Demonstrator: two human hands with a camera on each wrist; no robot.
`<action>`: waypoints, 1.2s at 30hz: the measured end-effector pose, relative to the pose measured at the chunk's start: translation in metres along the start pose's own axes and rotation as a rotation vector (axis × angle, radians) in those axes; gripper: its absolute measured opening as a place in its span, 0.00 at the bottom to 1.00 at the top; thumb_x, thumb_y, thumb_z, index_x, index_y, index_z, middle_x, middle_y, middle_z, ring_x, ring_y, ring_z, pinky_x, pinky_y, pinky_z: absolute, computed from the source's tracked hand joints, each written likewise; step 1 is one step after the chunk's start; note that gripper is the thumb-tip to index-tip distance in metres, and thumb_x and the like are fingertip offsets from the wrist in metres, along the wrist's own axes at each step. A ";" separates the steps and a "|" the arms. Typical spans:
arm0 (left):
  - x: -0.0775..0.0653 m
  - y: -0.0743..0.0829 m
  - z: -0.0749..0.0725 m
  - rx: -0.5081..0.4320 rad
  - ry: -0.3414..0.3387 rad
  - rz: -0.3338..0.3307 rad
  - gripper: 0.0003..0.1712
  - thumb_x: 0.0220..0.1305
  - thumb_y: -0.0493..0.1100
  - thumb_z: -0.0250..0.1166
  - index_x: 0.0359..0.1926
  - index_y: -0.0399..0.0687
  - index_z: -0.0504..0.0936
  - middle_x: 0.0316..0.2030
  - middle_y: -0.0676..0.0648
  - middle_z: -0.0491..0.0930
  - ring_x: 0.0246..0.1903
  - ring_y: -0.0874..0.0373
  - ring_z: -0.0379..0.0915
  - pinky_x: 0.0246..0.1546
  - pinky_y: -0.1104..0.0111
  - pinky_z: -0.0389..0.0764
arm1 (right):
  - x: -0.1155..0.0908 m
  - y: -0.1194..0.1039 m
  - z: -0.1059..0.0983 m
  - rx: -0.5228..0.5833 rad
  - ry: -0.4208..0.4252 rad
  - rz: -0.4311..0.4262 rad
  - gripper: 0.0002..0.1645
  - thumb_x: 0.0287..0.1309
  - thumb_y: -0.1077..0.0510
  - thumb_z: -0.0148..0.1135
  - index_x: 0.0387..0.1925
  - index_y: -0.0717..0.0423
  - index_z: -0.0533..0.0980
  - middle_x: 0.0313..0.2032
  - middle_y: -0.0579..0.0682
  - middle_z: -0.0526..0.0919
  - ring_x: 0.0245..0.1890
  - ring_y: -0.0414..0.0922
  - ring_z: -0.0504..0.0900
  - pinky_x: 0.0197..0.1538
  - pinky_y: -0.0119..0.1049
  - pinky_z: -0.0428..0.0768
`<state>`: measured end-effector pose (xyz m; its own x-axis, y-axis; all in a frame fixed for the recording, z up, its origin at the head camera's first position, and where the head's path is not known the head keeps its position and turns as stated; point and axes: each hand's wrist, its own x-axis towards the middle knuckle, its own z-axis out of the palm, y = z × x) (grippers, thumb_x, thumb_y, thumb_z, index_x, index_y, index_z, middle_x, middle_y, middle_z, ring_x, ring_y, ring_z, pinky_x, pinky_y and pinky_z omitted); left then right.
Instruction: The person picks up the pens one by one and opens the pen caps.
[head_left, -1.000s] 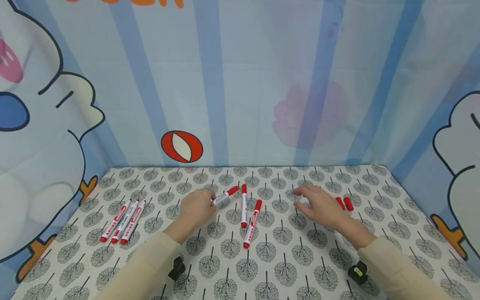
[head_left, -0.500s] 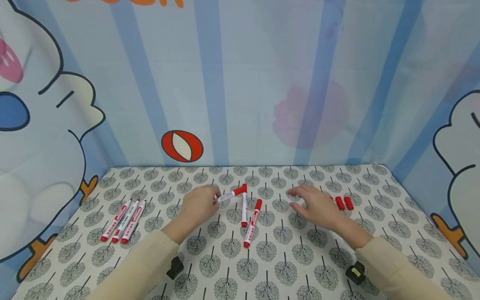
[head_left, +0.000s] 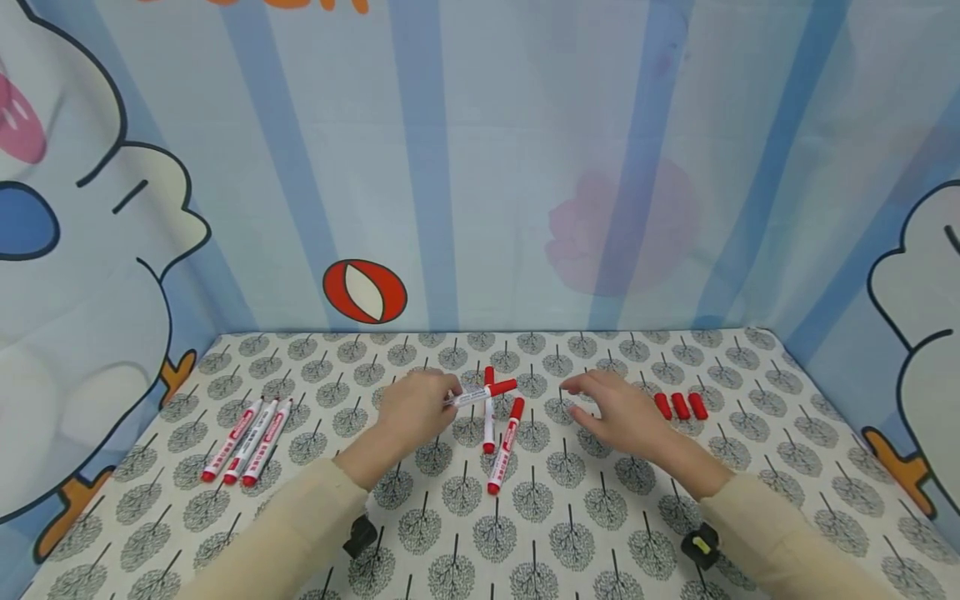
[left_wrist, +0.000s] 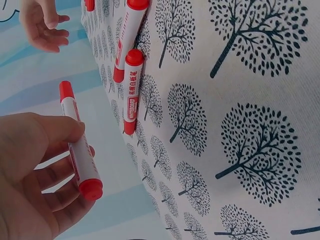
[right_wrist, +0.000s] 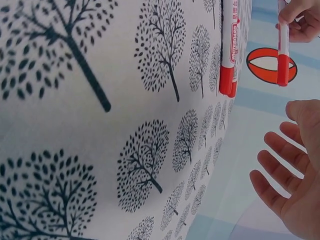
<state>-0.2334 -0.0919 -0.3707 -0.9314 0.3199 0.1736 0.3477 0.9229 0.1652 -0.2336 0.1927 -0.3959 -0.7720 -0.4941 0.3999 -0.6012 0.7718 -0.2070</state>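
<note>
My left hand (head_left: 416, 408) pinches a white whiteboard marker (left_wrist: 85, 155) between thumb and fingers, its red cap (head_left: 503, 387) pointing right toward the other hand. In the left wrist view the marker is held above the table. Below it lie two more capped markers, one farther back (head_left: 489, 425) and one nearer (head_left: 506, 448). My right hand (head_left: 618, 412) hovers right of the held marker's cap, apart from it, fingers relaxed and holding nothing. The right wrist view shows its spread fingers (right_wrist: 285, 170) with a gap to the cap.
Three uncapped markers (head_left: 247, 443) lie side by side at the left of the table. Three loose red caps (head_left: 680, 406) sit in a row beyond my right wrist. A printed curtain (head_left: 495, 167) hangs behind the tree-patterned tablecloth (head_left: 570, 533).
My left hand has moved right with the marker, whose cap now passes over the farther lying marker. My right hand has shifted left, uncovering the third red cap.
</note>
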 end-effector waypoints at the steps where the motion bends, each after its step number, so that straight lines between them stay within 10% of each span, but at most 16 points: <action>1: 0.000 0.001 0.000 0.001 0.007 0.008 0.09 0.53 0.41 0.66 0.38 0.54 0.83 0.28 0.54 0.79 0.23 0.63 0.70 0.12 0.75 0.67 | 0.000 -0.001 0.000 -0.003 0.000 0.001 0.19 0.54 0.54 0.63 0.49 0.50 0.76 0.44 0.46 0.81 0.42 0.44 0.79 0.37 0.38 0.79; 36: 0.003 0.028 0.010 -0.030 0.029 0.216 0.10 0.52 0.42 0.66 0.38 0.55 0.83 0.32 0.55 0.79 0.31 0.63 0.73 0.21 0.77 0.69 | 0.009 -0.021 0.014 0.044 -0.024 -0.066 0.21 0.54 0.52 0.63 0.50 0.52 0.75 0.43 0.45 0.82 0.40 0.40 0.79 0.44 0.36 0.78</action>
<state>-0.2278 -0.0628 -0.3752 -0.8314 0.5033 0.2357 0.5428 0.8264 0.1501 -0.2304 0.1666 -0.4002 -0.7349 -0.5528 0.3928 -0.6587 0.7195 -0.2199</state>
